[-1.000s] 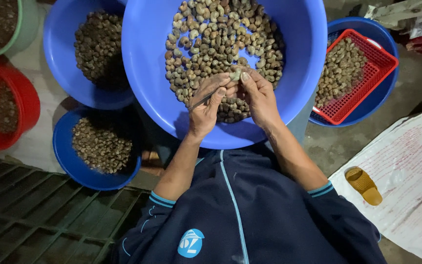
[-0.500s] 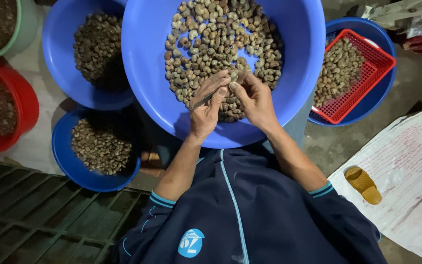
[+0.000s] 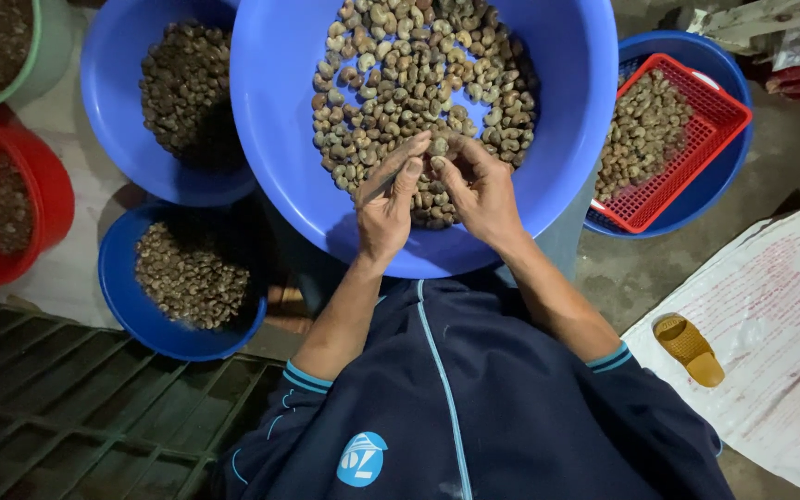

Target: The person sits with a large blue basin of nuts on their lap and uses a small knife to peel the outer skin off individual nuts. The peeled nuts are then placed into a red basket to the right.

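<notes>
Head view: we look straight down at our two hands, held together over the big blue basin (image 3: 280,139) that sits in front of us.
Left hand: our left hand (image 3: 389,206) is closed around a thin dark tool (image 3: 383,183), with the thumb and fingertips pinched at the small nut (image 3: 438,145).
Right hand: our right hand (image 3: 483,193) is curled narrow, its fingertips pinching the same nut from the other side, touching the left hand's fingertips.
Nut: held between both hands, just above the heap of grey-brown nuts (image 3: 418,74) that covers the basin floor.
Left side: two smaller blue bowls (image 3: 108,83) (image 3: 122,306) hold darker pieces; beside them stand a red bucket (image 3: 43,194) and a green tub (image 3: 48,56).
Right side: a red mesh basket (image 3: 696,157) with more nuts rests inside another blue bowl (image 3: 733,167).
Floor: a white printed sack (image 3: 770,333) lies at lower right with a yellow sandal (image 3: 687,347) on it; a dark metal grate (image 3: 67,407) fills the lower left.
Clothing: we wear a dark blue jacket (image 3: 474,407) with light blue trim.
</notes>
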